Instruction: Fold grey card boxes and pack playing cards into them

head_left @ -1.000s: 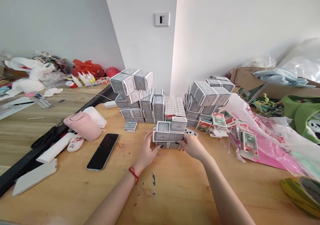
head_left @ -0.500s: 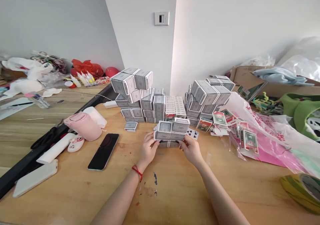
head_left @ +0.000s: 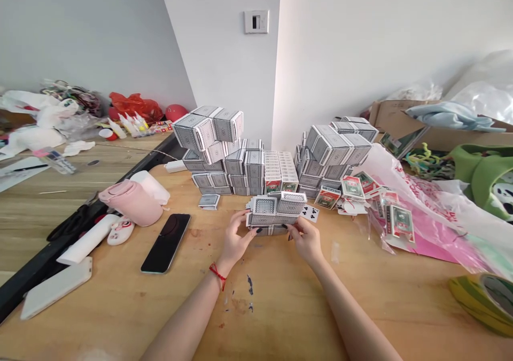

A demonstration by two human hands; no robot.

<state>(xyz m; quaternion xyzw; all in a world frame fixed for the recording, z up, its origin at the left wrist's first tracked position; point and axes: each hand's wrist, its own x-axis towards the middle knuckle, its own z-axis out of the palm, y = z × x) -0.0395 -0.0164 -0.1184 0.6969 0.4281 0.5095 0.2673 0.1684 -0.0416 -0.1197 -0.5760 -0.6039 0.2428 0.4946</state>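
Note:
Between my two hands is a small stack of playing-card blocks [head_left: 273, 220], made of cards with grey patterned backs. My left hand [head_left: 236, 238] grips its left end, thumb along the front and fingers at the side. On the right end my right hand [head_left: 306, 239] closes the same way, thumb and fingers at the lower front corner. Two upper blocks sit on the longer row beneath; the one on the right looks tilted. Whether the bottom touches the table is hard to tell. Behind my right fingers lies a loose playing card [head_left: 310, 212], a club, face up.
Larger card-block structures stand behind, at left [head_left: 216, 152] and right [head_left: 331, 152], with boxed card decks [head_left: 280, 169] between. A phone [head_left: 166, 243], pink bottle [head_left: 134, 201] and white mouse [head_left: 121, 230] lie left. Right are loose card boxes [head_left: 401, 223], plastic bags and yellow tape [head_left: 481, 305].
The view has shifted slightly. The stack in my hands has tilted a little, and its upper right block leans more. Both hands keep their grip.

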